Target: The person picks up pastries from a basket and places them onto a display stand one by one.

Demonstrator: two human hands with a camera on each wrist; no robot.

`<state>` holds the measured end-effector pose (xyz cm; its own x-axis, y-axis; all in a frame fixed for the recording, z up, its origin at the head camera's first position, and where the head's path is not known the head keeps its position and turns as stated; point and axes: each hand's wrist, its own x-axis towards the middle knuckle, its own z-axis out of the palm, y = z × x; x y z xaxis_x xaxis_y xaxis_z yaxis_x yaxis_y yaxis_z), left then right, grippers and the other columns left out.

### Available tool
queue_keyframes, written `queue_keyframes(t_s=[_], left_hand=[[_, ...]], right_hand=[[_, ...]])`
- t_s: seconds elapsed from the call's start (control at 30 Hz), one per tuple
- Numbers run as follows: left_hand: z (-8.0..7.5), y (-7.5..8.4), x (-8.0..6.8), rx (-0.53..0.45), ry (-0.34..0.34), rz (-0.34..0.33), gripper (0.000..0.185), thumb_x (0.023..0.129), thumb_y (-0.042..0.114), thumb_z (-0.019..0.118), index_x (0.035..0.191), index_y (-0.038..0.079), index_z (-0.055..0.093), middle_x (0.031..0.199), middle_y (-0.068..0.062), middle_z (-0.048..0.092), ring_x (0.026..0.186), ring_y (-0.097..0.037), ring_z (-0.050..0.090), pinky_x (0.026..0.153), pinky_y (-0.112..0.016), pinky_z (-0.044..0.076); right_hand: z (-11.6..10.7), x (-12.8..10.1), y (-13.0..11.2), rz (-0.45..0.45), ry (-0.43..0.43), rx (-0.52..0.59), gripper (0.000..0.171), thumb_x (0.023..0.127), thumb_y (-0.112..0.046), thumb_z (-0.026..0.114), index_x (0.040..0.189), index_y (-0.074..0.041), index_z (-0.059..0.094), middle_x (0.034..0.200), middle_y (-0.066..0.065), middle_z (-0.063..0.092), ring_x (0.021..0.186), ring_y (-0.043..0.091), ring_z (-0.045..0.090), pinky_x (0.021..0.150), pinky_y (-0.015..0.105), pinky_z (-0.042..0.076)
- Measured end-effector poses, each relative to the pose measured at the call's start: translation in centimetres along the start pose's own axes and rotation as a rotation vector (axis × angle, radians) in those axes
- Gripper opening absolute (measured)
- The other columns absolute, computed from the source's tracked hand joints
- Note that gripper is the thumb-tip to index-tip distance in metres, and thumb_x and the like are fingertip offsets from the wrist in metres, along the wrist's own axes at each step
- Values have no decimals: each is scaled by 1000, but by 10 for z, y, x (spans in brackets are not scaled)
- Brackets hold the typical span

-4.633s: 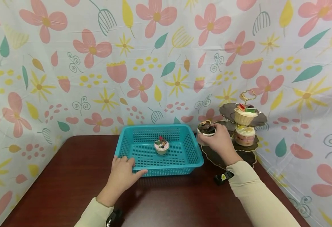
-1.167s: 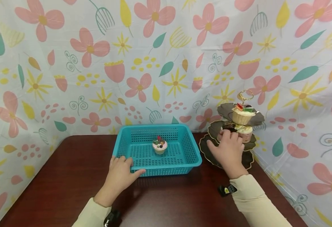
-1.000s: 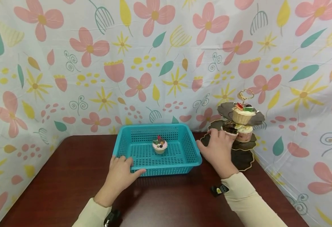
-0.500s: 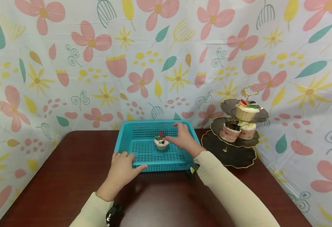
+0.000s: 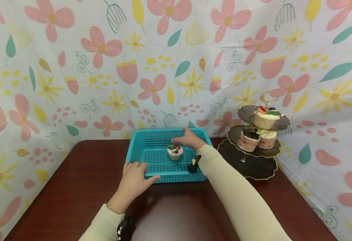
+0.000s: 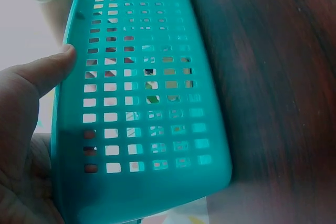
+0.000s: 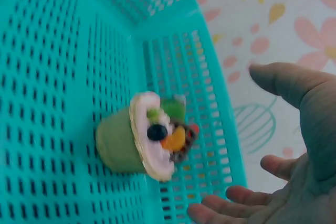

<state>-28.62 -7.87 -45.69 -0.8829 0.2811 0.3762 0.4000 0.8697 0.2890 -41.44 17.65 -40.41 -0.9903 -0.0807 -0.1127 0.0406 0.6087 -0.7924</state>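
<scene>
A blue plastic basket (image 5: 169,178) with perforated walls stands on the dark table. My left hand (image 5: 135,180) grips its front left corner, fingers over the rim; in the left wrist view the thumb (image 6: 47,70) lies along the rim. Inside the basket sits a cupcake (image 5: 175,154) with pink cream and fruit on top. My right hand (image 5: 191,138) is over the basket, just beyond the cupcake, fingers spread and holding nothing. In the right wrist view, a gap shows between that hand's fingers and the cupcake (image 7: 126,142).
At the right stands a three-tier dark cake stand (image 5: 246,169) with gold edges. A fruit-topped cupcake (image 5: 265,118) is on its top tier; a chocolate-topped dessert cup (image 5: 248,142) and a cream-topped one (image 5: 266,140) share the middle tier. A flowered cloth (image 5: 151,113) hangs behind.
The chocolate-topped dessert cup, earlier held by my right hand, now sits on the stand's middle tier. My right hand has moved left to the cupcake in the basket. My left hand stays on the basket.
</scene>
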Motion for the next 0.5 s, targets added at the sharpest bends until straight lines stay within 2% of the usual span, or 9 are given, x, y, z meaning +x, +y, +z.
queue_keyframes(t_s=[0.13, 0.5], left_hand=[[1, 0, 0, -12, -5, -4, 54, 82, 61, 76, 87, 11, 58, 80, -1, 51, 87, -27, 55, 109, -71, 27], [3, -1, 1, 11, 4, -7, 57, 82, 64, 74, 90, 9, 60, 80, -1, 52, 87, -27, 56, 109, -70, 28]], right_hand=[[-2, 10, 8, 0, -4, 5, 96, 91, -42, 74, 160, -7, 17, 161, 22, 25, 144, 42, 34, 111, 58, 37], [14, 32, 30, -45, -161, -59, 95, 91, -33, 77, 160, -6, 17, 156, 27, 30, 139, 42, 40, 106, 57, 42]])
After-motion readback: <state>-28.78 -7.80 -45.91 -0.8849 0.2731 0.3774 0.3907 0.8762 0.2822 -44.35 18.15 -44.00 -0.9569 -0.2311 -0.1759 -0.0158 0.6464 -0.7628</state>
